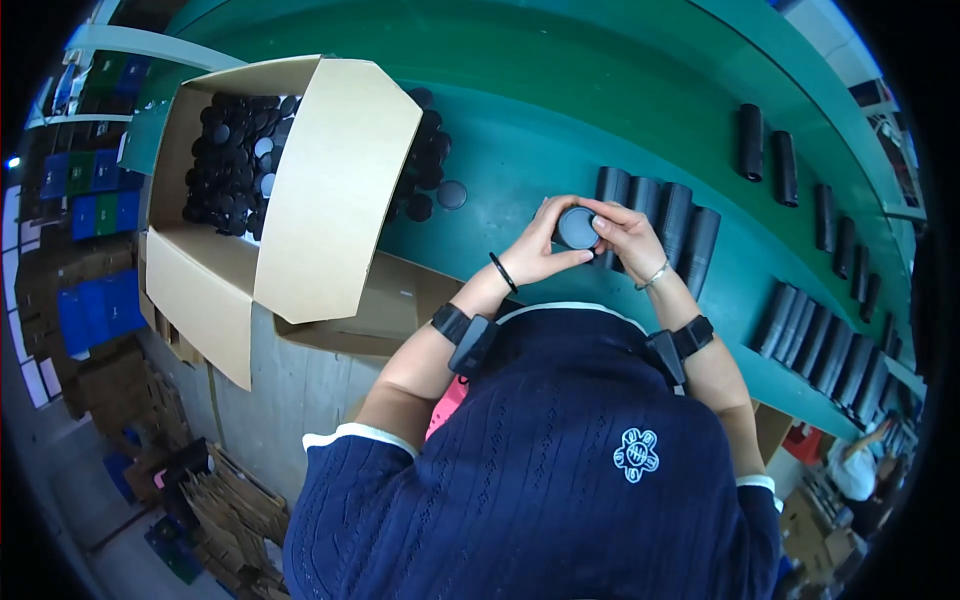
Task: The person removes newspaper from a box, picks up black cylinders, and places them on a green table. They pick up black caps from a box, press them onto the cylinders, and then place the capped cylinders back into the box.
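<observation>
Both my left hand (pixel 535 250) and right hand (pixel 628 235) are closed around one black tube (pixel 578 228), pressing its round cap on, just before the row of finished tubes (pixel 670 215). Next, I judge: seat it squarely.

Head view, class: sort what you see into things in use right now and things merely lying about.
In use: left hand, right hand, round black cap, black tubes under the hands.

Lying about: cardboard box of caps, loose caps, far tubes, green table.
</observation>
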### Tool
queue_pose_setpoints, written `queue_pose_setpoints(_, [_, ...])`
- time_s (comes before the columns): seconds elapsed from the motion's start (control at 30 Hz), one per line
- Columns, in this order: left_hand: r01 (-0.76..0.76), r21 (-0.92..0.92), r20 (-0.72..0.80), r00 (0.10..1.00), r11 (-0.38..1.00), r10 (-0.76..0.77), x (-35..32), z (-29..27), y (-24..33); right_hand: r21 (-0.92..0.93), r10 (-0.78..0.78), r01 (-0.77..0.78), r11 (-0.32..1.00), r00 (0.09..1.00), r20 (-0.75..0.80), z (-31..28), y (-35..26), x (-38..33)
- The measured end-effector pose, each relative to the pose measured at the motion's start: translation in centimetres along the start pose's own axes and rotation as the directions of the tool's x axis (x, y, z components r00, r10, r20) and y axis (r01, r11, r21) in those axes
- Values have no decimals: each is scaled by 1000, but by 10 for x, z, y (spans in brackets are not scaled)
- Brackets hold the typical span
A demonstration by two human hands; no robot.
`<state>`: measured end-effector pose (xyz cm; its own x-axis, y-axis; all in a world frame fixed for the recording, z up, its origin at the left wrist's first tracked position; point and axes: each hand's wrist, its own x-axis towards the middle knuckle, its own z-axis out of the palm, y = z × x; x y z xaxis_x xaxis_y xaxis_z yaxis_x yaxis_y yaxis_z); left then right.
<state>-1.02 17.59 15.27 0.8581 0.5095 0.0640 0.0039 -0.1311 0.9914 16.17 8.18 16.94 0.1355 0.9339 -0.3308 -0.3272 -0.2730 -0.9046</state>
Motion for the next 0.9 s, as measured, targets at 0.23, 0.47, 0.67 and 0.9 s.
queue_pose_setpoints(0.23, [52,-158,-42,997,986,-59,5,-7,-12,139,46,-46,989,999,-2,11,-12,9])
queue_pose_setpoints(0.47, [151,-397,-15,985,905,-171,10,-20,-4,8,61,-61,998,998,-21,13,-10,26])
queue_pose_setpoints(0.67, [131,-908,89,989,397,-122,17,-55,9,-186,-35,67,980,985,169,11,-19,23])
queue_pose_setpoints(0.9, [39,-942,-8,990,334,-139,34,-42,7,-301,16,62,951,968,249,-1,-6,2])
